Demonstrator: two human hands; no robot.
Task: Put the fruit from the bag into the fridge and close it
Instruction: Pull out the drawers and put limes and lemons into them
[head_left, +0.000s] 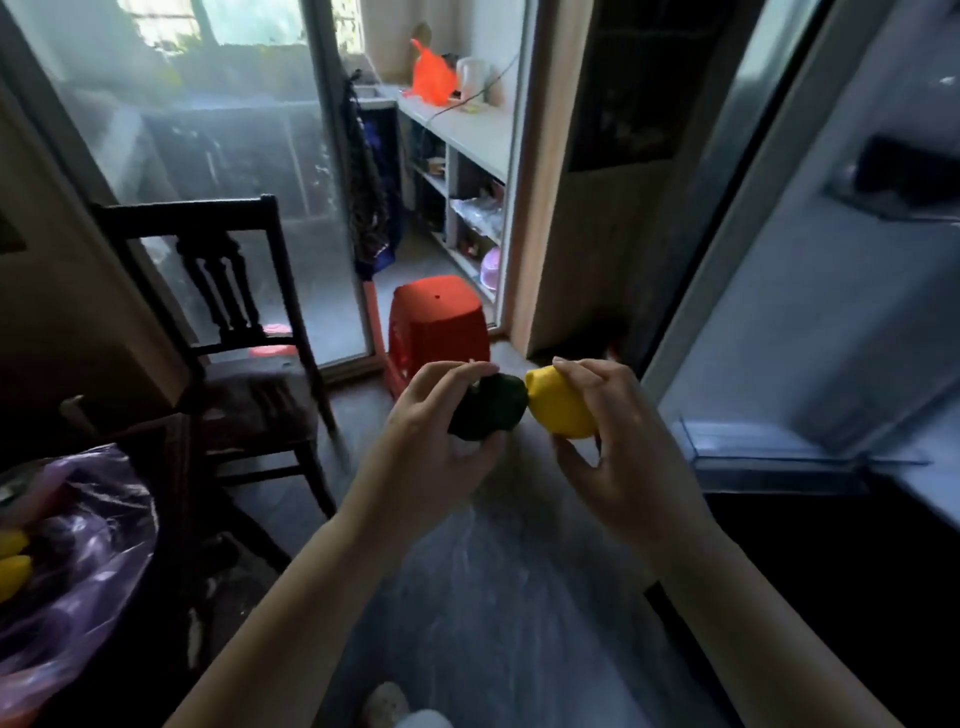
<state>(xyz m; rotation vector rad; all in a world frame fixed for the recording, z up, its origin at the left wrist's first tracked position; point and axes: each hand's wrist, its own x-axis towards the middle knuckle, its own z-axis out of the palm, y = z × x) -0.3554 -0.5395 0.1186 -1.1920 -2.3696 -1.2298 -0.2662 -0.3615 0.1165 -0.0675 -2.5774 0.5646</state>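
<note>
My left hand (431, 441) grips a dark green fruit (491, 408) in front of me. My right hand (618, 441) grips a yellow lemon (558, 408); the two fruits almost touch. A purple plastic bag (88, 551) lies at the far left with yellow fruit (13, 571) showing inside. The fridge stands open on the right; its door (810, 291) carries a clear door shelf (769, 452) just right of my right hand.
A dark wooden chair (234, 332) stands to the left, beside the bag. A red plastic stool (441, 322) sits on the floor ahead, before a glass sliding door (218, 171). Shelves (467, 171) with clutter lie beyond the doorway.
</note>
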